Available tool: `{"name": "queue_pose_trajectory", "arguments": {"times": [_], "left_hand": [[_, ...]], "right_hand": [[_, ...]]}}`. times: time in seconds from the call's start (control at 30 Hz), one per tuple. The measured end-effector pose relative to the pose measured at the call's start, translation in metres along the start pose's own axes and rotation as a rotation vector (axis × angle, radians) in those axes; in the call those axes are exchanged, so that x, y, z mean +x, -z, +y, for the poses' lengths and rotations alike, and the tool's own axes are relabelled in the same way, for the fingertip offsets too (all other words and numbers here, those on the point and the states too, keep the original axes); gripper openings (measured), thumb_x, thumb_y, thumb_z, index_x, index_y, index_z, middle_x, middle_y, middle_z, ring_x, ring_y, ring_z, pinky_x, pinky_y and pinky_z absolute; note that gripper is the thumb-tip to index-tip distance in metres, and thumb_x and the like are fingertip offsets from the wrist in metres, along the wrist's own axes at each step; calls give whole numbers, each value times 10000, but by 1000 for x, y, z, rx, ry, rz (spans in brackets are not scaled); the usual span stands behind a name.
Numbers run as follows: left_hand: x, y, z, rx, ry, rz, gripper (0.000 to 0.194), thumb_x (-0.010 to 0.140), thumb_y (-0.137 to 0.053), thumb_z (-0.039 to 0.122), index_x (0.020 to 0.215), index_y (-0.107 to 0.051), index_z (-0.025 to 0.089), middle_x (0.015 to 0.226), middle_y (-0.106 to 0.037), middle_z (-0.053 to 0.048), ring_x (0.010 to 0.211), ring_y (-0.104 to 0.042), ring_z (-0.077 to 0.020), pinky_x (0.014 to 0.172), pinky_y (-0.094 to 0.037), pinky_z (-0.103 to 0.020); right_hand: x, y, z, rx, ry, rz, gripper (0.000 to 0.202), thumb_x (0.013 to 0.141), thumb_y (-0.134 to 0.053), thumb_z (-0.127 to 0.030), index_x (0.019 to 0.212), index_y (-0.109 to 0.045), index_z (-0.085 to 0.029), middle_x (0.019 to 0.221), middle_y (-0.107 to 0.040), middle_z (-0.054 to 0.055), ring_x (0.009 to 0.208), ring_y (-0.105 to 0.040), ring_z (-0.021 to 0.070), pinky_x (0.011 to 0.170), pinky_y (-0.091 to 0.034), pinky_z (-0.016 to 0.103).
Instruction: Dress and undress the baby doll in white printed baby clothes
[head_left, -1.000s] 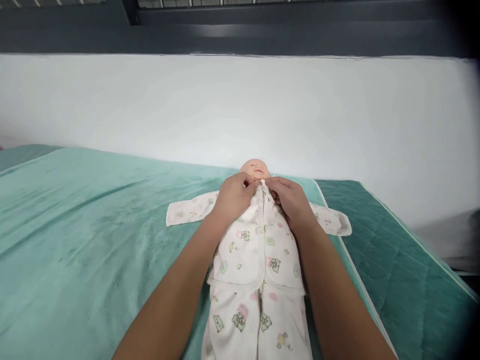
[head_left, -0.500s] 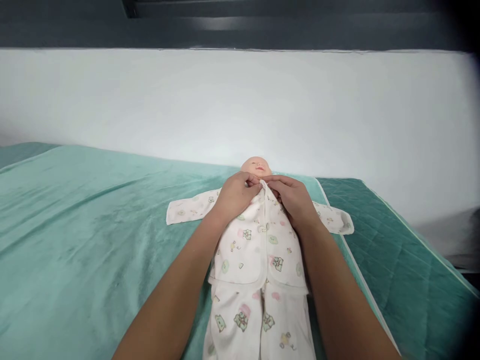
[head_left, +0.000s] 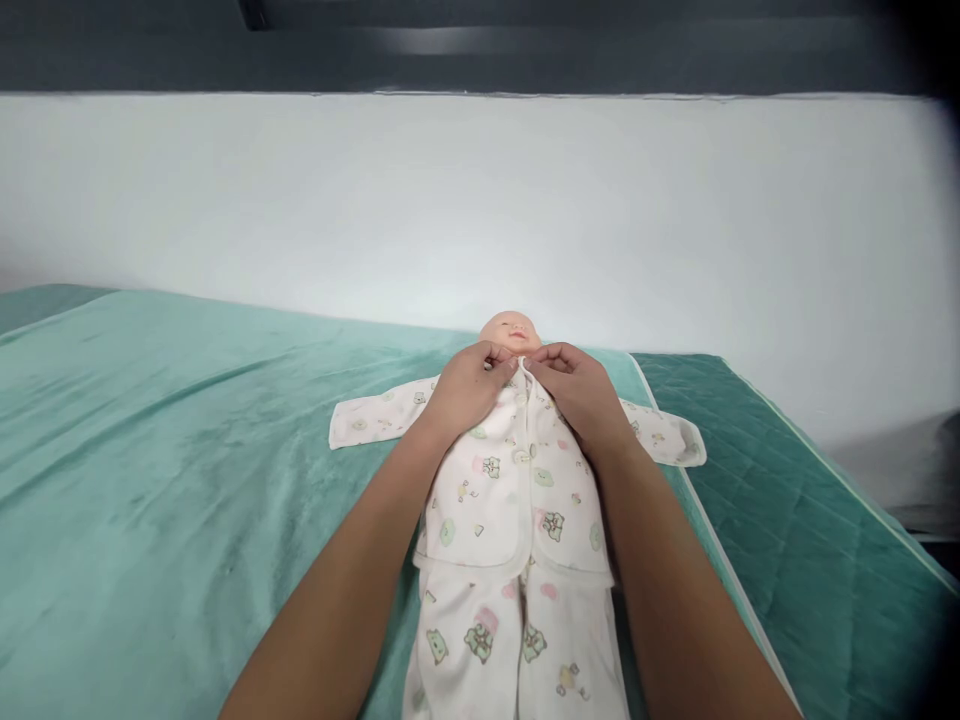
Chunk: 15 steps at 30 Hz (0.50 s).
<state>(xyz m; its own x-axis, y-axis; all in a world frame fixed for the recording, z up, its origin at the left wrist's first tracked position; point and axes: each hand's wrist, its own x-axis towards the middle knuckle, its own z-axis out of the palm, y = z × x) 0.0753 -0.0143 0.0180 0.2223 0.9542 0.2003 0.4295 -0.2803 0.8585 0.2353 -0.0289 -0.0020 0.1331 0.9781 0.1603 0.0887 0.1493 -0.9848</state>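
A baby doll (head_left: 510,328) lies on its back with its head toward the wall. It wears a white printed jacket (head_left: 484,500) and matching trousers (head_left: 487,640); the jacket's sleeves stretch out to both sides. At the neckline, my left hand (head_left: 472,385) pinches the jacket's front edge between thumb and fingers. Close beside it, my right hand (head_left: 574,385) pinches the other edge of the jacket's collar. The two front edges meet down the middle, where a button shows at chest height. My fingers partly cover the collar.
A light green blanket (head_left: 187,450) spreads under the doll and to the left. On the right lies a darker green quilted cover (head_left: 780,500). Behind stands a white wall (head_left: 375,210) with a dark band (head_left: 525,60) above it.
My right hand's fingers have shifted and bent, with the thumb now on top at the collar edge. The left hand stays nearly in place. The view has moved slightly.
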Motion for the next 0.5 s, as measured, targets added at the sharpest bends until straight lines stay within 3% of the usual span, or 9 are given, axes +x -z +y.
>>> {"name": "queue_pose_trajectory", "arguments": {"times": [0.27, 0.5], "left_hand": [[1, 0, -4, -88, 4, -39, 288, 868, -563, 471, 855, -635, 193, 828, -672, -5, 717, -569, -142, 676, -422, -271], [4, -1, -8, -105, 0, -51, 311, 872, -553, 484, 821, -649, 192, 821, -670, -11, 748, -568, -149, 674, -408, -277]], "right_hand": [[-2, 1, -3, -61, 26, 17, 239, 767, -684, -442, 835, -734, -219, 824, -704, 12, 743, -575, 155, 669, -427, 284], [-3, 8, -4, -79, -3, -95, 248, 744, -710, -410, 918, -735, -236, 827, -698, 4, 682, -557, 138, 620, -407, 279]]}}
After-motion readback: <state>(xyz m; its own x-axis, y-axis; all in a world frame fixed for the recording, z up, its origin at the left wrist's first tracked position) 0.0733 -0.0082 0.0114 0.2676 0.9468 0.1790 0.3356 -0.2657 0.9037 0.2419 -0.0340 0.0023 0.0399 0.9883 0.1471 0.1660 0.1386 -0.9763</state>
